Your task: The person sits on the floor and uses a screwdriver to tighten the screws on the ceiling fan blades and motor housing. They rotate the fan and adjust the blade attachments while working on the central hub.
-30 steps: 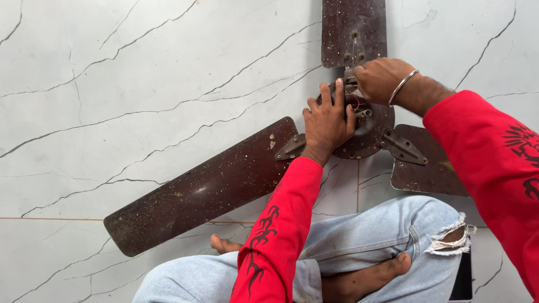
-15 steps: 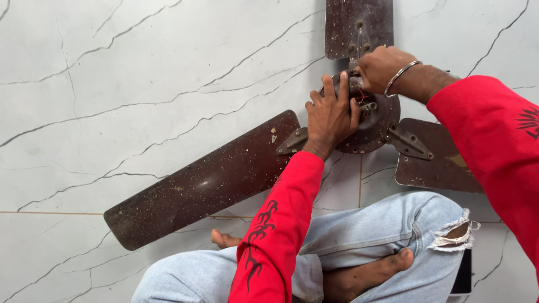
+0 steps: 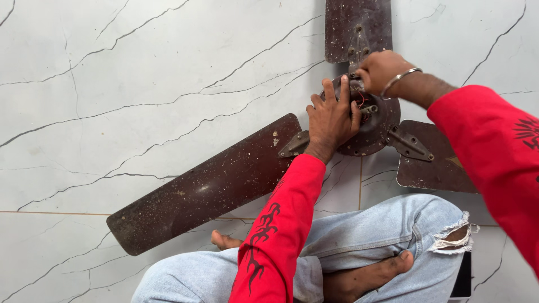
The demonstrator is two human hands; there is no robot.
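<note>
By my right knee, at the frame's bottom edge, the dark screen of a flat black device (image 3: 463,278) lies on the marble floor (image 3: 140,84), partly hidden; no packages, labels or signs.

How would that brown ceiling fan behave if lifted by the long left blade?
Probably awkward: the ceiling fan has its metal hub under the left hand, so weight likely sits there. The long blade looks thin and may flex. Its dusty, speckled surface could be slippery. Lying flat on the floor, it shouldn't roll.
</note>
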